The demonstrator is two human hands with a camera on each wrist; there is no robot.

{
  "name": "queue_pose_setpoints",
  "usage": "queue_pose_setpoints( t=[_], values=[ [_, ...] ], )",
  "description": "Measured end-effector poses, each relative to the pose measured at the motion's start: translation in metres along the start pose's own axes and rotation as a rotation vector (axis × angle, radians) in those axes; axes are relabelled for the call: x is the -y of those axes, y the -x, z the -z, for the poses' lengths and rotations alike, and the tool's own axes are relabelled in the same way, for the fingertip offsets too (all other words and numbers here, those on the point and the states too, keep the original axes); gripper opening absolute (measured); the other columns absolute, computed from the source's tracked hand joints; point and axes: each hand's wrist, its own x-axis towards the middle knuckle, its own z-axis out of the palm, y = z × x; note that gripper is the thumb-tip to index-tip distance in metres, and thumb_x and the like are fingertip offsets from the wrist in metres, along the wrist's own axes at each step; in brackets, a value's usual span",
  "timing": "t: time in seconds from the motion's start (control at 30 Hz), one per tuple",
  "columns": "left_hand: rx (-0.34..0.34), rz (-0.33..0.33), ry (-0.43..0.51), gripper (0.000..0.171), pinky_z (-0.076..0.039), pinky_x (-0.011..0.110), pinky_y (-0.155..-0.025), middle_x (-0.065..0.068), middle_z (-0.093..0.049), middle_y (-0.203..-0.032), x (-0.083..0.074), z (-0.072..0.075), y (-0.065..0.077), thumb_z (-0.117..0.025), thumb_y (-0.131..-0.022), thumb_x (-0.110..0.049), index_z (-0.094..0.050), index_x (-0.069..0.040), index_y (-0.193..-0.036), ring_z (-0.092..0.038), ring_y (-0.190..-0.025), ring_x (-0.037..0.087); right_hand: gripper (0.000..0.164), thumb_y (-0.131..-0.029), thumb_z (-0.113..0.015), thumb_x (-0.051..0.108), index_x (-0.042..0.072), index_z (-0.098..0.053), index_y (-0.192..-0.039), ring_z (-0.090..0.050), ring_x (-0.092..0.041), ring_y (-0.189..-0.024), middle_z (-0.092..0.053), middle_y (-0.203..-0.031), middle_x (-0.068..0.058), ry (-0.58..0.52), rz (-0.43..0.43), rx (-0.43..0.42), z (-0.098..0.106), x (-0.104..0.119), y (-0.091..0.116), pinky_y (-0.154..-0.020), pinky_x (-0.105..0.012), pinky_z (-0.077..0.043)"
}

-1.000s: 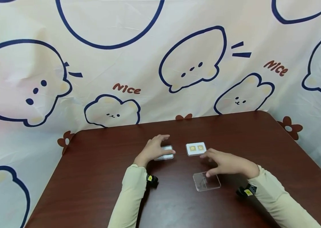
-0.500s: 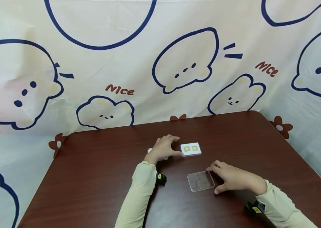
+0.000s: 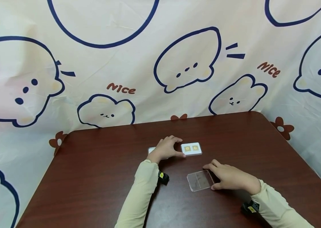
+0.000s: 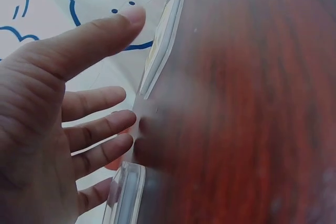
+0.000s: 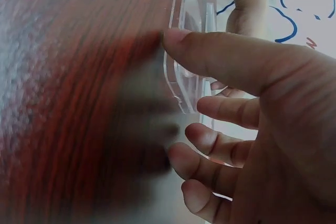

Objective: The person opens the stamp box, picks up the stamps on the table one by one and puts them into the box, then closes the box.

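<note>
A white case with two gold squares (image 3: 191, 148) lies flat at the back middle of the table. My left hand (image 3: 165, 148) hovers to its left with spread fingers, holding nothing. The thumb is close to the case's near left corner; I cannot tell whether they touch. Under that hand lies a second flat case (image 4: 126, 195), mostly hidden in the head view. Nearer to me, a clear plastic lid (image 3: 199, 181) rests on the table. My right hand (image 3: 233, 178) is at its right side, fingers apart, thumb tip at the lid's edge; contact is unclear.
The dark brown wooden table (image 3: 97, 177) spreads around both hands. A pale cloth (image 3: 137, 63) with blue-outlined cartoon figures hangs behind and beside it. Each wrist wears a small black camera, such as the left one (image 3: 163, 178).
My left hand has moved right, from the second case towards the gold-square case. The right hand has drawn back from the gold-square case, then come in against the lid's right side.
</note>
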Motion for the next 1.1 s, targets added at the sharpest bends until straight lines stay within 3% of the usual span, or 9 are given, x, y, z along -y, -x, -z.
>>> queue_pose_setpoints(
  t=[0.33, 0.67, 1.1],
  values=[
    [0.019, 0.005, 0.000, 0.074, -0.027, 0.051, -0.113, 0.005, -0.043, -0.147, 0.002, -0.002, -0.002, -0.074, -0.078, -0.054, -0.051, -0.022, -0.140, -0.038, -0.136, 0.027, 0.054, -0.082, -0.075, 0.030, 0.011, -0.052, -0.127, -0.049, -0.005, -0.074, -0.049, -0.106, 0.002, -0.010, 0.005, -0.005, -0.004, -0.003, -0.005, -0.063, -0.026, -0.043],
    [0.018, -0.003, -0.080, 0.070, -0.033, 0.045, -0.108, 0.002, -0.046, -0.142, 0.002, -0.003, -0.003, -0.074, -0.078, -0.055, -0.054, -0.023, -0.137, -0.042, -0.131, 0.025, 0.052, -0.081, -0.074, 0.029, 0.011, -0.051, -0.125, -0.050, -0.004, -0.082, -0.052, -0.105, 0.006, -0.049, -0.006, -0.011, -0.007, -0.008, -0.009, -0.069, -0.025, -0.044],
    [0.017, -0.004, -0.110, 0.065, -0.032, 0.044, -0.108, 0.002, -0.046, -0.142, 0.001, -0.004, -0.001, -0.072, -0.081, -0.053, -0.055, -0.023, -0.136, -0.042, -0.130, 0.024, 0.054, -0.082, -0.074, 0.026, 0.007, -0.048, -0.125, -0.047, -0.007, -0.080, -0.048, -0.091, 0.004, -0.121, 0.006, -0.106, -0.006, -0.024, -0.029, -0.069, -0.023, -0.039]
  ],
)
